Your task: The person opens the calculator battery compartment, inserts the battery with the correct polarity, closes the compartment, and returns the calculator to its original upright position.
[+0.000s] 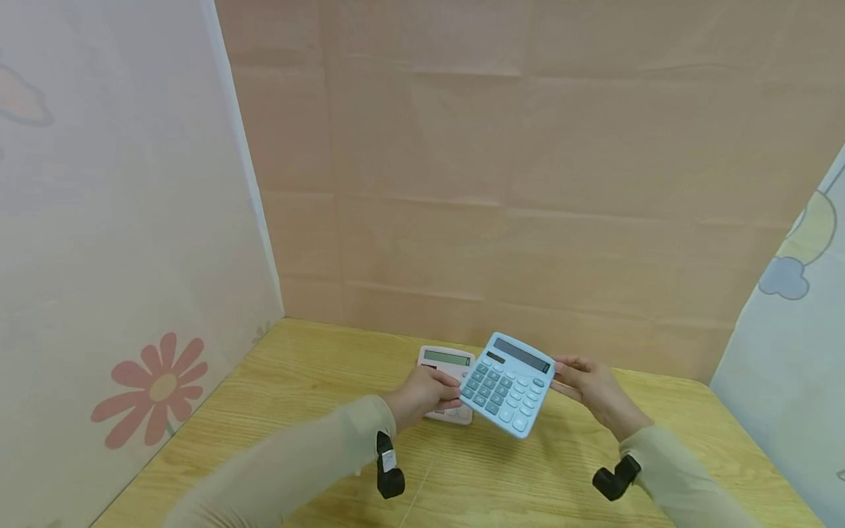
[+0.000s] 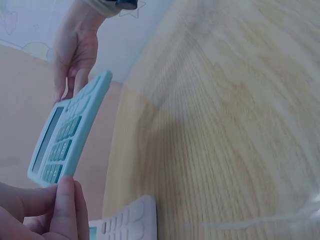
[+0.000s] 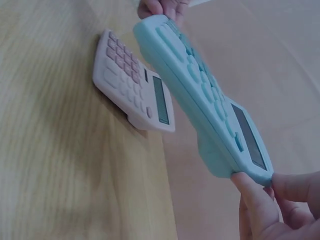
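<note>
A light blue calculator (image 1: 508,384) is held tilted above the table, its keys and display facing the head camera. My left hand (image 1: 424,396) pinches its left edge near the lower corner. At the upper right corner, my right hand (image 1: 597,392) grips it between thumb and fingers, seen close up in the right wrist view, where the blue calculator (image 3: 200,95) spans both hands. A pink calculator (image 3: 127,85) lies face up on the table behind my left hand, partly covered by that hand and the blue calculator in the head view.
The wooden table (image 1: 330,367) ends at a brown paper-covered back wall (image 1: 462,183). A pale wall with a red flower print (image 1: 161,389) stands at the left, and another printed wall (image 1: 799,308) at the right. Each wrist carries a black camera mount (image 1: 389,473).
</note>
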### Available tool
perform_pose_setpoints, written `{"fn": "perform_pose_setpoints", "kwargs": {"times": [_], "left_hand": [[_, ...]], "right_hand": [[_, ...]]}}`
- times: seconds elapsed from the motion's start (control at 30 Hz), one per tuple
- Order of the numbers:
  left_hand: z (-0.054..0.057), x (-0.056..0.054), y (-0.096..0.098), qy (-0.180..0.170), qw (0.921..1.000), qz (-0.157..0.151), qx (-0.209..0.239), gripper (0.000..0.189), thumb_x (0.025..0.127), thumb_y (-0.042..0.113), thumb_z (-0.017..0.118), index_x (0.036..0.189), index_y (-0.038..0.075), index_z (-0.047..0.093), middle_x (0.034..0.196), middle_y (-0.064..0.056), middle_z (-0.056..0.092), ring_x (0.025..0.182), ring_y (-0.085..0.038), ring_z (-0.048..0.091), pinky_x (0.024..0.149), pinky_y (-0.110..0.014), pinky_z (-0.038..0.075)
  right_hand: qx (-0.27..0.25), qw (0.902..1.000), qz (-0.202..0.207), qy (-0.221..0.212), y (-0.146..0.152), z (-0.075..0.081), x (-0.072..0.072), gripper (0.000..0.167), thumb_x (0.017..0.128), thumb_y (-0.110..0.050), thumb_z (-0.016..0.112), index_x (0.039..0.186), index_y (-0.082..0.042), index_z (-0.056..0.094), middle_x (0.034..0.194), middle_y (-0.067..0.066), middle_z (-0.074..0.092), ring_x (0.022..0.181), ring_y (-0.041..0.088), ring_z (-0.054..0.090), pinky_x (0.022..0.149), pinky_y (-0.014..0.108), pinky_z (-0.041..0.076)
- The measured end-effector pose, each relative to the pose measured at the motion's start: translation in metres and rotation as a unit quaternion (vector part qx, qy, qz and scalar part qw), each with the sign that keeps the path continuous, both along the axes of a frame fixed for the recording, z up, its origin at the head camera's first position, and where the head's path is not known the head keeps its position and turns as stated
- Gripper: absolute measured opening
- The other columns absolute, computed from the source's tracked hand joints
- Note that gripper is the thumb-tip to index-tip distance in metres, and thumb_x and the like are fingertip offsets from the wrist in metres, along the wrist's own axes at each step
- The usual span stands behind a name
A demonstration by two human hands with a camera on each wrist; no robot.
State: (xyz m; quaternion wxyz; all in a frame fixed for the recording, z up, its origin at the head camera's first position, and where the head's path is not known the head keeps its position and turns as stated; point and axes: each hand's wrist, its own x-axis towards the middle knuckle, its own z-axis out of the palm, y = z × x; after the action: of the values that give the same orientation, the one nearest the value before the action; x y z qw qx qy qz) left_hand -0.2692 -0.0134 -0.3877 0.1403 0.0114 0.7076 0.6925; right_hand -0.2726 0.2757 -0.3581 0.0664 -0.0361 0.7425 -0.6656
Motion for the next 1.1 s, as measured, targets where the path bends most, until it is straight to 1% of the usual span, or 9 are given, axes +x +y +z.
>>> {"fn": "perform_pose_setpoints", "kwargs": {"times": [0.13, 0.33, 0.53, 0.6, 0.67, 0.77, 0.8, 0.9, 1.1], "left_hand": [[0.001, 0.006, 0.006, -0.001, 0.9997, 0.001, 0.023, 0.016, 0.089, -0.008, 0.061, 0.105, -0.012, 0.062, 0.092, -0.017, 0.064, 0.080, -0.020, 0.071, 0.076, -0.028, 0.059], [-0.001, 0.011, 0.016, -0.001, 0.9994, 0.003, 0.034, 0.017, 0.091, -0.007, 0.060, 0.107, -0.012, 0.060, 0.100, -0.019, 0.063, 0.094, -0.030, 0.070, 0.078, -0.028, 0.059], [-0.002, 0.012, 0.023, -0.011, 0.9989, 0.002, 0.045, 0.011, 0.090, -0.008, 0.059, 0.101, -0.010, 0.061, 0.093, -0.017, 0.064, 0.089, -0.024, 0.071, 0.079, -0.028, 0.058], [-0.005, 0.012, 0.027, -0.014, 0.9992, 0.008, 0.036, 0.010, 0.090, -0.008, 0.060, 0.100, -0.009, 0.061, 0.092, -0.016, 0.064, 0.087, -0.024, 0.071, 0.079, -0.028, 0.059], [-0.010, 0.012, 0.030, -0.012, 0.9995, 0.012, 0.025, 0.010, 0.089, -0.008, 0.061, 0.099, -0.009, 0.060, 0.093, -0.017, 0.063, 0.090, -0.028, 0.071, 0.081, -0.031, 0.058], [-0.015, 0.010, 0.035, -0.012, 0.9997, 0.014, 0.013, 0.010, 0.089, -0.008, 0.062, 0.098, -0.010, 0.059, 0.092, -0.016, 0.062, 0.089, -0.028, 0.071, 0.082, -0.033, 0.058], [-0.016, 0.011, 0.036, -0.011, 0.9998, 0.013, 0.011, 0.009, 0.088, -0.009, 0.062, 0.097, -0.009, 0.059, 0.091, -0.015, 0.061, 0.089, -0.028, 0.071, 0.082, -0.034, 0.058], [-0.019, 0.010, 0.041, -0.011, 0.9998, 0.012, 0.010, 0.010, 0.087, -0.011, 0.063, 0.096, -0.011, 0.058, 0.088, -0.015, 0.060, 0.087, -0.026, 0.070, 0.082, -0.035, 0.058], [-0.026, 0.009, 0.050, 0.003, 0.9994, 0.016, -0.030, 0.010, 0.083, -0.013, 0.065, 0.091, -0.010, 0.061, 0.086, -0.013, 0.060, 0.078, -0.019, 0.070, 0.073, -0.027, 0.059]], "right_hand": [[-0.005, 1.0000, -0.002, -0.004, 0.001, 0.004, -0.009, 0.045, 0.103, -0.004, 0.042, 0.139, 0.019, 0.029, 0.109, 0.005, 0.060, 0.092, 0.005, 0.065, 0.090, 0.028, 0.054], [0.011, 0.9996, -0.007, -0.024, 0.002, 0.005, -0.022, 0.045, 0.102, -0.002, 0.038, 0.142, 0.017, 0.028, 0.122, 0.015, 0.054, 0.093, 0.006, 0.063, 0.091, 0.028, 0.054], [0.014, 0.9985, 0.013, -0.050, 0.009, 0.001, -0.038, 0.045, 0.103, -0.002, 0.034, 0.142, 0.016, 0.027, 0.126, 0.018, 0.049, 0.093, 0.008, 0.062, 0.089, 0.026, 0.054], [0.010, 0.9976, 0.029, -0.061, 0.012, 0.000, -0.041, 0.046, 0.103, -0.004, 0.033, 0.143, 0.016, 0.025, 0.132, 0.023, 0.044, 0.097, 0.010, 0.061, 0.092, 0.027, 0.053], [0.004, 0.9964, 0.045, -0.072, 0.014, -0.001, -0.044, 0.046, 0.104, -0.005, 0.033, 0.143, 0.017, 0.024, 0.135, 0.025, 0.040, 0.100, 0.012, 0.059, 0.096, 0.029, 0.051], [-0.002, 0.9941, 0.064, -0.087, 0.018, -0.003, -0.047, 0.045, 0.104, -0.006, 0.034, 0.141, 0.017, 0.027, 0.131, 0.025, 0.041, 0.103, 0.016, 0.059, 0.099, 0.032, 0.050], [-0.005, 0.9934, 0.068, -0.092, 0.019, -0.004, -0.048, 0.044, 0.104, -0.007, 0.035, 0.141, 0.017, 0.028, 0.127, 0.021, 0.044, 0.101, 0.016, 0.060, 0.099, 0.033, 0.050], [-0.010, 0.9920, 0.066, -0.107, 0.020, -0.007, -0.051, 0.043, 0.105, -0.009, 0.035, 0.140, 0.016, 0.032, 0.121, 0.017, 0.047, 0.100, 0.017, 0.060, 0.097, 0.034, 0.051], [-0.023, 0.9896, 0.059, -0.129, 0.020, -0.015, -0.057, 0.046, 0.105, -0.010, 0.033, 0.143, 0.015, 0.026, 0.127, 0.020, 0.040, 0.104, 0.021, 0.057, 0.100, 0.035, 0.050]]}}
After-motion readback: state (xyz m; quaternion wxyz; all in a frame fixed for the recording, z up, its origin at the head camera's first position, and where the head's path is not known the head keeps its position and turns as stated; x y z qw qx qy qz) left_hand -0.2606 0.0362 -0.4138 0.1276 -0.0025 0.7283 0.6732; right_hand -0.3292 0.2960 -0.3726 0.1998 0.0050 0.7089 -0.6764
